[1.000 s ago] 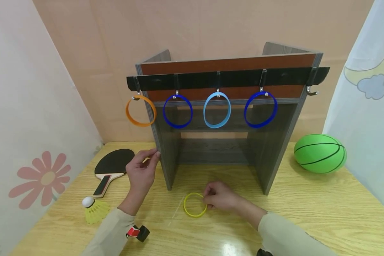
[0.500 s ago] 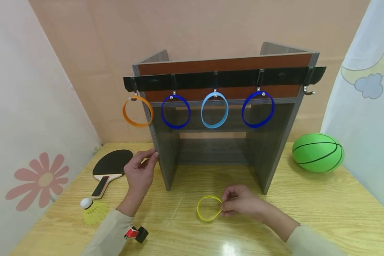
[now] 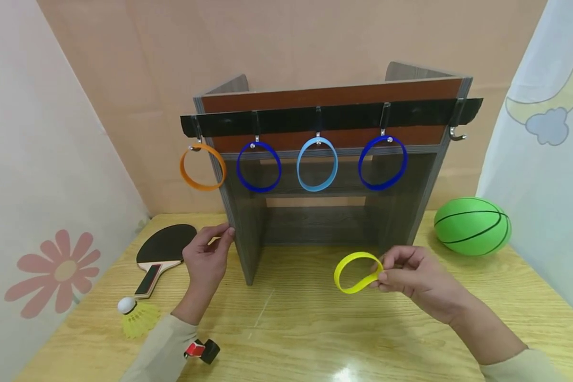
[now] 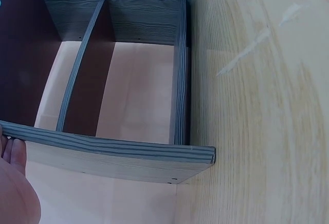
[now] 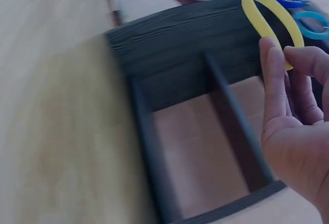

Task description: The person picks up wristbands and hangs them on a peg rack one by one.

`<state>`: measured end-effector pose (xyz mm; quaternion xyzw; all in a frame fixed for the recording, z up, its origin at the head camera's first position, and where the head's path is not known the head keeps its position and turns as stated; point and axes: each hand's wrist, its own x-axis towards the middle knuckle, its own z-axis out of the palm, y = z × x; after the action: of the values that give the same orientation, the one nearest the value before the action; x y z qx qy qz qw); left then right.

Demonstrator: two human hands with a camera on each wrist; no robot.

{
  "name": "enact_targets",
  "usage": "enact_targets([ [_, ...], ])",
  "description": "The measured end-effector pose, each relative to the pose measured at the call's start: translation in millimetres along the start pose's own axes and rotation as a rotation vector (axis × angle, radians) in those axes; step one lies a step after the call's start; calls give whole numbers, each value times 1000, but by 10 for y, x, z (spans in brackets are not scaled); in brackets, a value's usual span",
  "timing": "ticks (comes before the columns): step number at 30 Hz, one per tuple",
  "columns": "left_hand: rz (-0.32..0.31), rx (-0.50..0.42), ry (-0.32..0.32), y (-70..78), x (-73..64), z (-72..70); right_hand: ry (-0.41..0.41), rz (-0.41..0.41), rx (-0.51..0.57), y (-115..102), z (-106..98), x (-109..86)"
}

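My right hand [image 3: 422, 281] pinches a yellow silicone wristband [image 3: 349, 289] by its right side, between thumb and fingers. The band is in the air in front of the grey wooden shelf [image 3: 245, 228], bent near the grip. In the right wrist view the wristband [image 5: 251, 9] stands up from the fingertips. My left hand [image 3: 206, 262] holds the front edge of the shelf's left side panel between thumb and fingers. On hooks along the shelf's black strip [image 3: 286, 121] hang an orange wristband [image 3: 183, 172], two dark blue ones and a light blue wristband [image 3: 335, 172].
The rightmost hook [image 3: 457, 136] carries no band. A green ball [image 3: 471, 227] sits on the table right of the shelf. At left lie a black table tennis bat [image 3: 167, 243] and a yellow shuttlecock [image 3: 140, 320]. Wood-grain table [image 3: 305, 334] extends in front.
The right hand has lifted the yellow wristband off the table and carried it up and to the right. The left hand stays on the panel edge. The head view has shifted slightly.
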<state>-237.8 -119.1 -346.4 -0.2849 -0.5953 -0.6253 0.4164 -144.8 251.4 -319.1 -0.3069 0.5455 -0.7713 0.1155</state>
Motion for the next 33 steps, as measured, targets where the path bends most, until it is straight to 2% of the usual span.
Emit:
enact_targets([
  [6, -7, 30, -1, -16, 1, -27, -87, -230, 165, -276, -58, 21],
  [18, -14, 42, 1, -4, -9, -38, 83, -436, 428, -707, -41, 99],
  [23, -10, 34, -3, -9, -14, -37, 168, -482, 502, -821, -48, 162],
  [33, -15, 21, -8, -18, -6, -12, 280, -439, 596, -875, -132, 198],
])
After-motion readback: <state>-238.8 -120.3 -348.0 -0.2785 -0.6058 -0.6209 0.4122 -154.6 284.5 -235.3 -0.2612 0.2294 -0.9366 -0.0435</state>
